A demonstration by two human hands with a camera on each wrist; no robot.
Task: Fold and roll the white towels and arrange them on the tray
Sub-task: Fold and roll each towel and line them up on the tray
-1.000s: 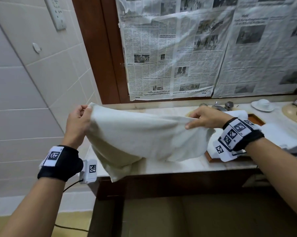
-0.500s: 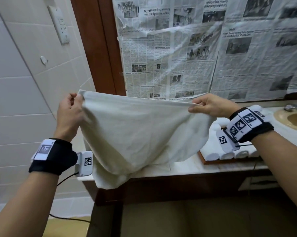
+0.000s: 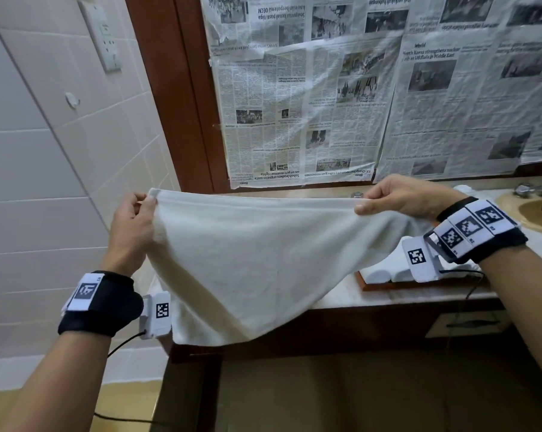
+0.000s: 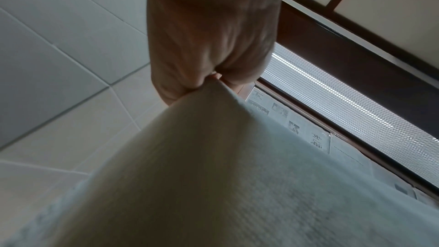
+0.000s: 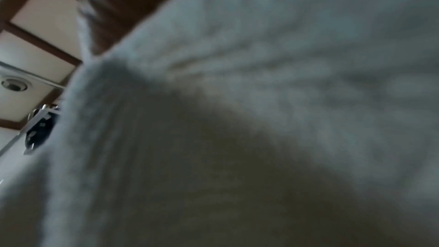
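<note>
Left hand (image 3: 132, 226) pinches the left top corner of the white towel (image 3: 257, 263), fingers curled round the hem; the left wrist view confirms the grip (image 4: 209, 44). Right hand (image 3: 397, 199) pinches the right top corner likewise. The top hem is drawn nearly straight between the two hands, in the air above the front left part of the countertop (image 3: 357, 296). The cloth hangs in a sag, its lower edge draping over the countertop's front edge at the left corner. Rolled towels (image 3: 385, 272) lie on the wooden tray (image 3: 419, 285), which sits near the front edge to the right of the held towel, partly hidden by the right wrist. A basin (image 3: 537, 213) is set in the countertop at the far right. Tiled wall (image 3: 45, 182) stands close on the left. Newspaper sheets (image 3: 357, 98) cover the mirror behind; legible headlines: "North Korea strengthens nuclear", "World"; others are upside down. The right wrist view is blurred, filled by cloth (image 5: 237, 119)
</note>
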